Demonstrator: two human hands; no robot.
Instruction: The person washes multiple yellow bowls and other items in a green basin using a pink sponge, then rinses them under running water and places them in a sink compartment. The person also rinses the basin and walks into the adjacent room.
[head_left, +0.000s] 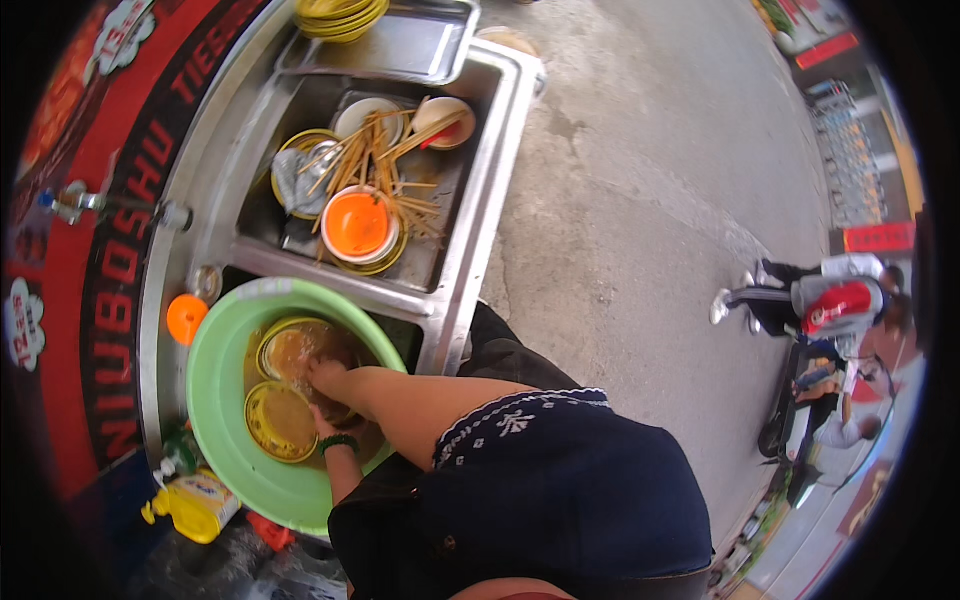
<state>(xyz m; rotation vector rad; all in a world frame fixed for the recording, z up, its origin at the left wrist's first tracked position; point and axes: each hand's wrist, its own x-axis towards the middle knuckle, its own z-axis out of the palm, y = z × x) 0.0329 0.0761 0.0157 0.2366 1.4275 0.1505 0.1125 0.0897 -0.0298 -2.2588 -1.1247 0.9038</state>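
Note:
A light green plastic basin (217, 420) holds murky brown water, and both my hands are in it. My left hand (328, 426), with a dark green beaded bracelet on the wrist, grips the edge of a yellow bowl (255, 439) filled with brownish water. Farther up in the basin, my right hand (328, 375) reaches into the water at the side of a second yellow-rimmed bowl (264, 346), where the surface is foamy. Its fingers are partly under water, so whether they hold anything is hidden. More dishware lies dimly below the surface near my wrists.
A steel sink (420, 259) holds used wooden skewers (367, 157), an orange-lined bowl (358, 223) and other bowls. Yellow plates (341, 19) are stacked on a metal tray (409, 56). A yellow pump bottle (199, 506), an orange cup (186, 319) and a faucet (176, 215) surround the basin. Pedestrians (832, 296) are across the pavement.

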